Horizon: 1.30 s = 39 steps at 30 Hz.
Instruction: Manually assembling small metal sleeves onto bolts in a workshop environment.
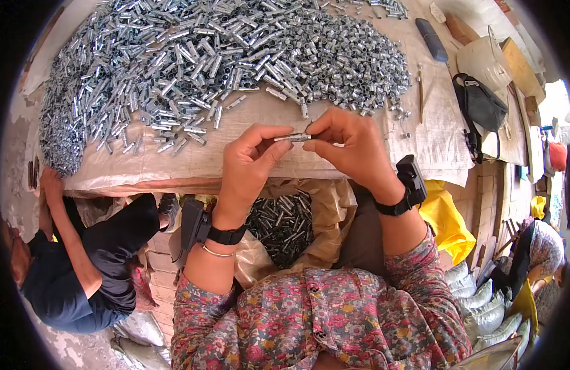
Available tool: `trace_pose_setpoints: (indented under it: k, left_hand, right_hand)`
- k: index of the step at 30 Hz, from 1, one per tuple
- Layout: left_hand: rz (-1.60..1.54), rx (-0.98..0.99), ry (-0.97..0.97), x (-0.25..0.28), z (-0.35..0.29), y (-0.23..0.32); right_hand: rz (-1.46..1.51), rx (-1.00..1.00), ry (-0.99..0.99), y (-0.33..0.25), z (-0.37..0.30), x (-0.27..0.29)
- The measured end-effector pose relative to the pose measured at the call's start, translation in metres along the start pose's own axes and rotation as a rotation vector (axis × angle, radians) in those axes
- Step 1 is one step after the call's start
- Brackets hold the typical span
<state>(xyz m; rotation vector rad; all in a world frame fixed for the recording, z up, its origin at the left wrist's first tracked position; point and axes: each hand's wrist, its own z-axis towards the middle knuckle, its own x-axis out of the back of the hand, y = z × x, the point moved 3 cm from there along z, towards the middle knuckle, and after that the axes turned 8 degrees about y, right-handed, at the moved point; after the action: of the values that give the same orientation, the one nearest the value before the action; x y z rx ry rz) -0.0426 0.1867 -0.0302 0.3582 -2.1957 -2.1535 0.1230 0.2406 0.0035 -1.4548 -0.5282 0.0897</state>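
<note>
My left hand (pixel 251 161) and my right hand (pixel 350 145) meet above the near edge of a table covered with tan sacking (pixel 248 117). Between their fingertips they pinch one small silver metal tube (pixel 294 137), held level. Each wrist carries a black strap with a black box on it. A big heap of the same shiny metal pieces (pixel 192 55) is spread over the table just beyond the hands. Below my hands, in my lap, an open brown bag (pixel 285 225) holds several darker metal pieces.
A person in dark clothes (pixel 88 259) sits low at the left, one hand at the table edge. A black bag (pixel 479 108), a white bucket (pixel 482 61) and a dark flat tool (pixel 431 39) lie at the right. Yellow cloth (pixel 445 222) and white sacks (pixel 482 302) sit lower right.
</note>
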Motion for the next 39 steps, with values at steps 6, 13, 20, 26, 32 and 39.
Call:
trace_pose_setpoints:
  k: [6, 13, 20, 26, 32, 39]
  left_hand:
    - [-0.039, 0.038, 0.002, -0.003, 0.0, 0.002]
    - [-0.129, 0.13, -0.003, -0.001, 0.0, 0.001]
    - [-0.195, 0.109, 0.005, -0.004, -0.001, 0.001]
    - [-0.257, 0.185, 0.046, -0.003, -0.001, -0.001]
    - [-0.322, 0.222, 0.077, -0.004, 0.0, -0.004]
    - [-0.37, 0.252, 0.09, -0.004, -0.001, -0.007]
  right_hand:
    - [0.197, -0.084, -0.048, 0.011, -0.001, 0.001]
    - [0.458, -0.15, 0.036, 0.008, 0.002, 0.001]
    - [0.216, -0.068, 0.054, 0.009, -0.001, -0.005]
    - [0.141, -0.005, 0.094, 0.006, -0.002, -0.008]
    - [0.074, 0.07, 0.146, 0.004, -0.002, -0.012]
    - [-0.066, 0.133, 0.177, 0.001, -0.002, -0.012]
